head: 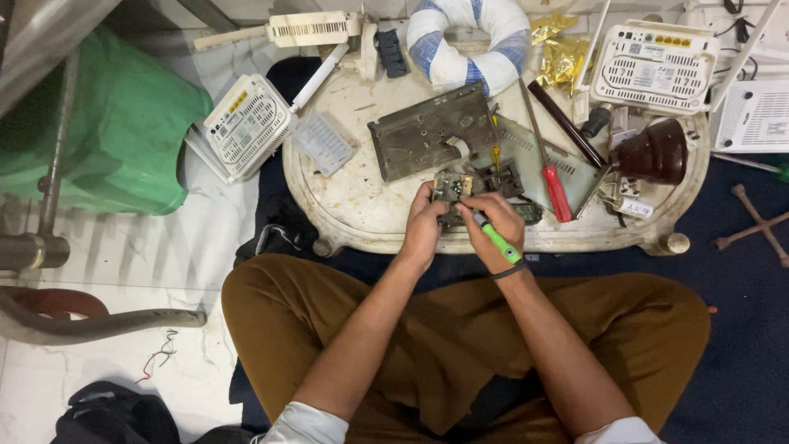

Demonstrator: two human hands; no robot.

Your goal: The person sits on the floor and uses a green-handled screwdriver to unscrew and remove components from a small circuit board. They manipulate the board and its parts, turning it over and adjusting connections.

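My left hand grips the near left edge of a small circuit board at the front of a low white table. My right hand holds a green-handled screwdriver, its tip pointing at the board. A second dark board part lies just behind my fingers. The board's near half is hidden by my hands.
On the table lie a grey metal chassis plate, a red-handled screwdriver, a brown dome and a blue-white cloth ring. White routers sit left and back right. A green bin stands left, a metal cross wrench right.
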